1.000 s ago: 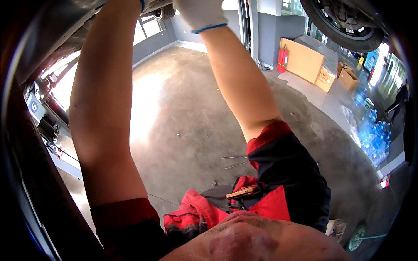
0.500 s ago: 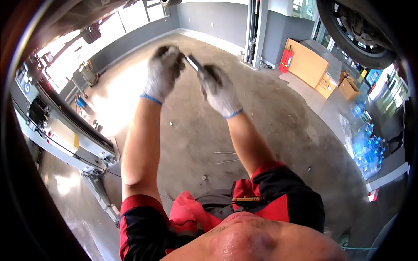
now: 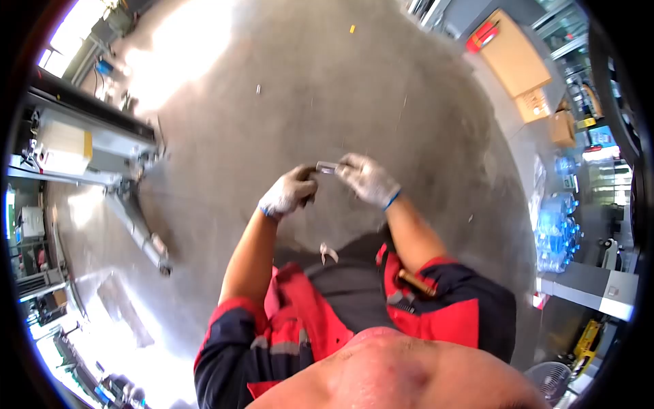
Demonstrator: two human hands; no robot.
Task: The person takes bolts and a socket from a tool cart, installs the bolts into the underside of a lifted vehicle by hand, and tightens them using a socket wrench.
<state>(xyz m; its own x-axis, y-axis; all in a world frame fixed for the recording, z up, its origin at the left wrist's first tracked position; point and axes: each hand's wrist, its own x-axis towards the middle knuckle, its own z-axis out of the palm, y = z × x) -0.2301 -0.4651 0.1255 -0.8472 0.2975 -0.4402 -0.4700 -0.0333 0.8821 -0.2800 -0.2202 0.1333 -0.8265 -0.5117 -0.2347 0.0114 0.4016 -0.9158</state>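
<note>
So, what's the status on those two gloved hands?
Left hand, right hand: both gripping small metal piece, held between them. Nothing seen in the way.

Metal piece (image 3: pixel 326 168): partly covered by the fingers of my left hand (image 3: pixel 289 191) and right hand (image 3: pixel 369 180); too small for me to identify. Carton (image 3: pixel 533 105): print illegible to me. Tyre (image 3: pixel 603 82): cut off by the dark border. Yellow fleck (image 3: pixel 352 28): nature indeterminable.

To my right, I note a red extinguisher (image 3: pixel 482 37) beside a cardboard panel (image 3: pixel 516 58); bottles (image 3: pixel 557 232) nearer me. Left: lift arm (image 3: pixel 136 221). Ahead: yellow scrap (image 3: pixel 352 28) on floor (image 3: pixel 306 102).
</note>
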